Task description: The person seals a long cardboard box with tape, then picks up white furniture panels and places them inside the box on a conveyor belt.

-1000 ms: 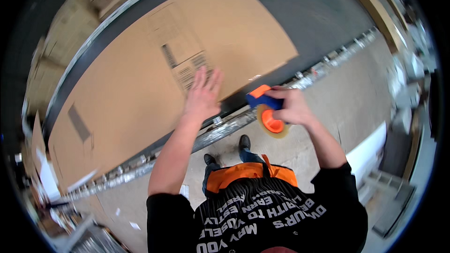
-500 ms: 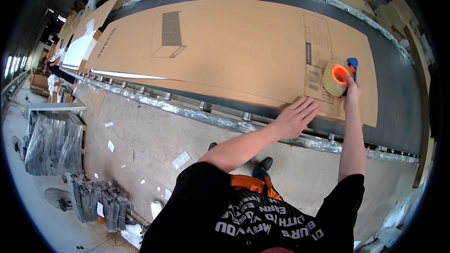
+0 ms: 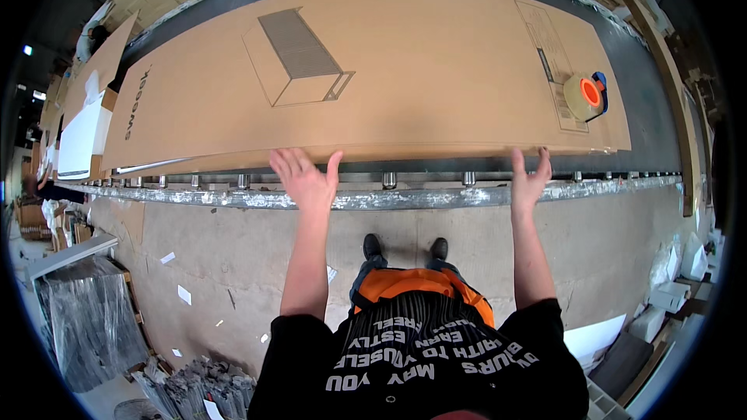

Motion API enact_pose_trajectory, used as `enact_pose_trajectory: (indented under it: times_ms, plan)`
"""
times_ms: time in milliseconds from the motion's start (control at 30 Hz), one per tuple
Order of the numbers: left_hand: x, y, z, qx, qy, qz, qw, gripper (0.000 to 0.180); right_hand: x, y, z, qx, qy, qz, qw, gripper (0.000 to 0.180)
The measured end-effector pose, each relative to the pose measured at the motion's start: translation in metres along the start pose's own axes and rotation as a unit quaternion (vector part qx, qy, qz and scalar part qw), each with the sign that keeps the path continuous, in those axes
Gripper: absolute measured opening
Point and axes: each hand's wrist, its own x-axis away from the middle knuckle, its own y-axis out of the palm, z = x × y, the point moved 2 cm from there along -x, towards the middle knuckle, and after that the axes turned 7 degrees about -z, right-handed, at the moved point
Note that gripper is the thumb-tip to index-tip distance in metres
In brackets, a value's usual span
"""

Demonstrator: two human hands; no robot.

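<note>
A long, flat brown cardboard carton (image 3: 420,62) with a printed line drawing lies on the dark conveyor. My left hand (image 3: 305,179) is at its near edge, left of the middle, fingers spread and fingertips at the cardboard. Farther right along the same edge, my right hand (image 3: 531,177) has its thumb and fingers apart, holding nothing. On the carton's right end rests a tape dispenser (image 3: 597,101) with a blue body and an orange core inside a wide roll of clear tape (image 3: 574,99). Neither hand touches it.
A painted metal rail with rollers (image 3: 389,198) runs along the conveyor's near side. White packaging (image 3: 85,136) lies past the carton's left end. A wooden board (image 3: 661,85) stands at the right. Wrapped goods (image 3: 89,319) sit on the floor at left. Other people are at far left.
My right hand has let go of the tape dispenser, which now rests on the carton. My left hand has moved left along the near edge, and the view has shifted.
</note>
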Motion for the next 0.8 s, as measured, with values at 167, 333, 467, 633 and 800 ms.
enact_pose_trajectory:
  times_ms: [167, 333, 467, 633, 800]
  plan:
    - [-0.011, 0.004, -0.009, 0.007, 0.062, 0.014, 0.998, 0.082, 0.041, 0.021, -0.05, 0.156, -0.304, -0.016, 0.94, 0.077]
    - [-0.005, 0.001, -0.018, -0.026, 0.076, 0.014, 0.997, 0.078, 0.036, 0.019, -0.116, 0.24, -0.429, -0.153, 0.858, 0.085]
    - [-0.011, 0.004, -0.016, -0.041, 0.086, -0.002, 0.995, 0.073, 0.007, 0.056, -0.09, 0.374, -0.517, -0.202, 0.743, 0.059]
    - [0.032, -0.005, 0.004, 0.068, 0.105, -0.09, 0.988, 0.064, 0.0, 0.048, -0.083, 0.467, -0.516, -0.268, 0.666, 0.056]
    - [-0.049, -0.044, 0.115, 0.08, 0.351, -0.218, 0.907, 0.087, -0.003, 0.048, -0.09, 0.451, -0.511, -0.271, 0.679, 0.053]
